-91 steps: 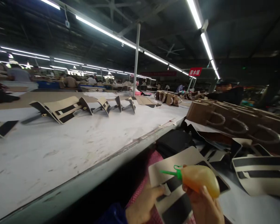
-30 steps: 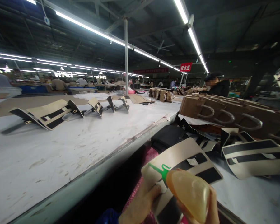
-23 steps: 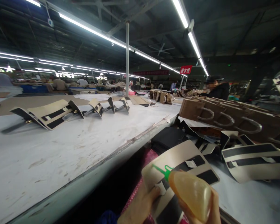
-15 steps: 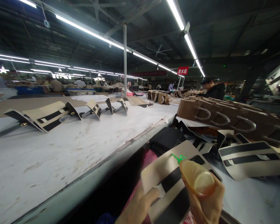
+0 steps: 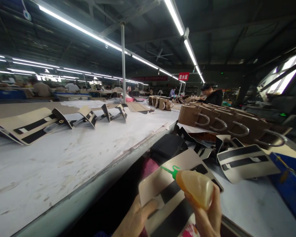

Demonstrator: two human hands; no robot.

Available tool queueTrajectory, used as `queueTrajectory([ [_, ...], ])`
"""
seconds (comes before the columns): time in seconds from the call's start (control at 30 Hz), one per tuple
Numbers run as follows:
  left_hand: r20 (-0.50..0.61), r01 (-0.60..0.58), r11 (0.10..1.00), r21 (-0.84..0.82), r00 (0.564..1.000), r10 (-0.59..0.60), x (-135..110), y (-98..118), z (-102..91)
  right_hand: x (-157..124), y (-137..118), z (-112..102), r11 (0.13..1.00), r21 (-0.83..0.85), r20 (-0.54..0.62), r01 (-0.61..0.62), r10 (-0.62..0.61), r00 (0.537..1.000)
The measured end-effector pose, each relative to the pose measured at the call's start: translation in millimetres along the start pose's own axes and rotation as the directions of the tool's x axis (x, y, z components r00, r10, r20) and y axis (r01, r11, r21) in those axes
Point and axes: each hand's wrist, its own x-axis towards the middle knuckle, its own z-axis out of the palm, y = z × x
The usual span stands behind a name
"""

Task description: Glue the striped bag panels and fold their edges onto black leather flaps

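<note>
Left hand point(image 5: 137, 214): grips panel point(image 5: 150, 187).
Right hand point(image 5: 209, 214): clasps bottle point(image 5: 196, 187).
Nozzle point(image 5: 174, 172): likely at the dispensing step; next move calls for steady aim.

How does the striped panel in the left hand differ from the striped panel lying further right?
The held panel is gripped by the left hand; the right-hand panel lies untouched by either hand.
The held panel is partly hidden by the squeeze bottle; the right-hand panel shows two pale tabs openly.
In the picture, the held panel's stripes slant steeply; the right-hand panel's run nearer level.
Both are beige with black stripes.
</note>
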Motion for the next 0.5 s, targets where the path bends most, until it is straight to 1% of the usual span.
queueTrajectory([
  [0.03,0.0,0.001,1.0,-0.017,1.0,-0.001,-0.2,0.5,-0.2,3.9,5.1,-2.1,0.998,-0.034,-0.009,0.046,-0.047,0.999],
  [0.13,0.006,0.03,0.997,-0.065,1.0,-0.03,-0.6,0.7,-1.3,23.0,23.8,-11.4,0.965,-0.209,-0.122,0.159,-0.187,0.975],
  [0.17,0.003,0.043,0.996,-0.074,0.999,-0.043,-0.6,0.1,-1.7,30.0,30.0,-14.9,0.953,-0.252,-0.155,0.169,-0.213,0.965],
  [0.23,-0.012,0.065,0.994,-0.087,0.998,-0.066,-0.2,-2.1,-2.2,40.3,39.4,-21.1,0.942,-0.296,-0.186,0.161,-0.222,0.957],
  [0.3,-0.017,0.079,0.991,-0.11,0.997,-0.081,0.6,-4.8,-1.8,41.9,42.7,-24.7,0.943,-0.29,-0.194,0.161,-0.222,0.955],
  [0.37,-0.003,0.088,0.987,-0.134,0.996,-0.089,1.5,-7.1,-1.1,35.1,39.8,-25.1,0.958,-0.242,-0.18,0.155,-0.202,0.963],
  [0.5,0.012,0.082,0.988,-0.133,0.997,-0.082,1.9,-8.4,-0.9,18.3,26.5,-22.5,0.988,-0.095,-0.033,0.125,-0.128,0.991],
])
